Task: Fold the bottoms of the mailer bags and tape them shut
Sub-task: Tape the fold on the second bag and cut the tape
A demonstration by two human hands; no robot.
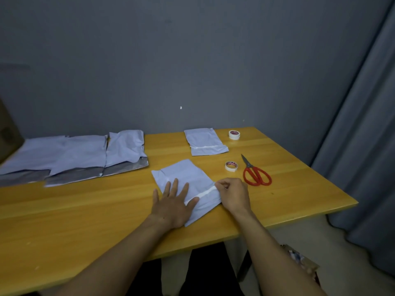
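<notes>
Pale-lilac mailer bag [183, 174], one of five, is pressed flat at mid-table by the left hand [173, 201] (fingers straight, spread); its tape strip [206, 192] is pinched by the curled right hand [234, 194]. Three untaped bags [81, 152], one taped bag [205, 139], two tape rolls [231, 166] and one pair of scissors [255, 174] are laid beyond.

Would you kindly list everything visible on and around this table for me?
Wooden table: one, yellow-brown, foreground.
Pale blue plastic mailer bag: one, under both hands.
White tape strip: one, across that bag.
Taped mailer bag: one, pale blue, far side.
Unfolded mailer bags: three, pale blue with grey flaps, left.
Tape rolls: two, white, right of the bags.
Scissors: one, red-handled, beside the nearer roll.
Curtain: one, grey, far right.
Left hand: flat on the bag.
Right hand: pinching the strip's end.
</notes>
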